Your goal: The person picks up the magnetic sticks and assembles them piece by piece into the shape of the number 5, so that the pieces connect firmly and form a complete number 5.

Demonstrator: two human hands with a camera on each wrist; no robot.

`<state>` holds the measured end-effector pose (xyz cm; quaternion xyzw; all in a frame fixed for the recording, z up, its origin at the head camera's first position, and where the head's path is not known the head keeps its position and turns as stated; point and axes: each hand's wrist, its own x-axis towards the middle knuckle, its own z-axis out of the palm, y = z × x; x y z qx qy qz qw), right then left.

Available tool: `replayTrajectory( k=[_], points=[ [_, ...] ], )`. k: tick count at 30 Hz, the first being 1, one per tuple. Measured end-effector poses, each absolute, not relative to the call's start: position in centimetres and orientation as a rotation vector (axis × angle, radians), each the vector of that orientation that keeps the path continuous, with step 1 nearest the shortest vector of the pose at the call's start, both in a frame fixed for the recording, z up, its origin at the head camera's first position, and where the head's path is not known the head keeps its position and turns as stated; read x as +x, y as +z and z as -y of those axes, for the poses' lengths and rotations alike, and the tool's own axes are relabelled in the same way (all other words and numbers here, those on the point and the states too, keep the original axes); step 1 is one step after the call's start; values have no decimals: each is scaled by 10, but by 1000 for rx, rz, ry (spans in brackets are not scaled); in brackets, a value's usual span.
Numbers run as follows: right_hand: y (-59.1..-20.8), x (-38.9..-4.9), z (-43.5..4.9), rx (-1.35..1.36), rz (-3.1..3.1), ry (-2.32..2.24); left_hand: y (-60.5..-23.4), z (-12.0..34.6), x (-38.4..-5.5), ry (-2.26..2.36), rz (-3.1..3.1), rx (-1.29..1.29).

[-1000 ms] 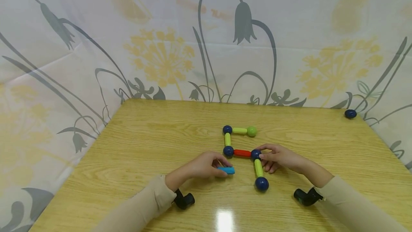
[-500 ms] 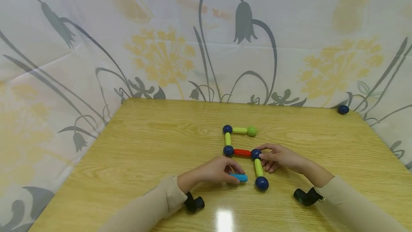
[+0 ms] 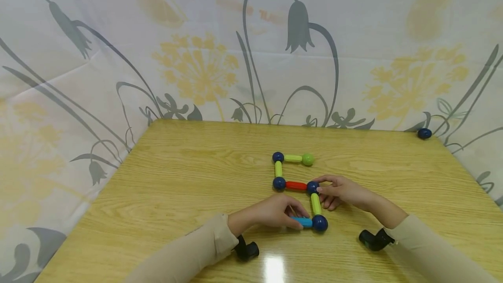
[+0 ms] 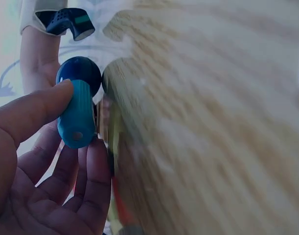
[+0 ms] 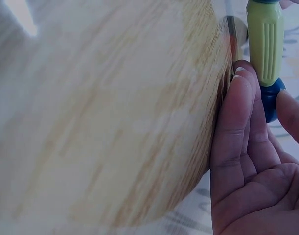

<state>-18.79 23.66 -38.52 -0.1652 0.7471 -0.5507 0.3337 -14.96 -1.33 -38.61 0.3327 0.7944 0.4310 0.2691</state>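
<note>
My left hand (image 3: pixel 275 211) pinches a blue rod (image 3: pixel 302 222) between thumb and fingers, low over the table. The rod's far end meets the dark blue ball (image 3: pixel 320 223) at the near end of a ball-and-rod chain. In the left wrist view the blue rod (image 4: pixel 77 115) overlaps that ball (image 4: pixel 80 73). My right hand (image 3: pixel 341 191) holds another dark blue ball (image 3: pixel 312 188) between thumb and fingers. From it a yellow-green rod (image 3: pixel 316 204) runs to the near ball and a red rod (image 3: pixel 296 185) runs left. In the right wrist view this yellow-green rod (image 5: pixel 265 44) stands above my fingers.
Beyond the red rod, the chain goes on through a dark blue ball (image 3: pixel 279 183) to a green ball (image 3: pixel 308 159) at its far end. A loose dark blue ball (image 3: pixel 424 133) lies at the table's back right corner. Patterned cloth (image 3: pixel 251 56) hangs behind the table (image 3: pixel 188 160).
My left hand has moved right and toward the front with the blue rod, whose end now meets the near ball. The right hand stays in place. The loose ball has shifted slightly.
</note>
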Motion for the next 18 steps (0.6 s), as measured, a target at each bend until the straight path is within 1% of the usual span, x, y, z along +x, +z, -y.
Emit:
replayTrajectory(
  k=[9, 14, 18],
  points=[
    [-386, -187, -237, -442, -1957, -1437, -388, 20, -154, 1214, -2138, 868],
    [-385, -187, -237, -427, -1962, -1434, -382, 34, -165, 1182, -2222, 894],
    [-385, -187, -237, -426, -1967, -1429, -378, 44, -176, 1232, -2304, 852]
  ],
)
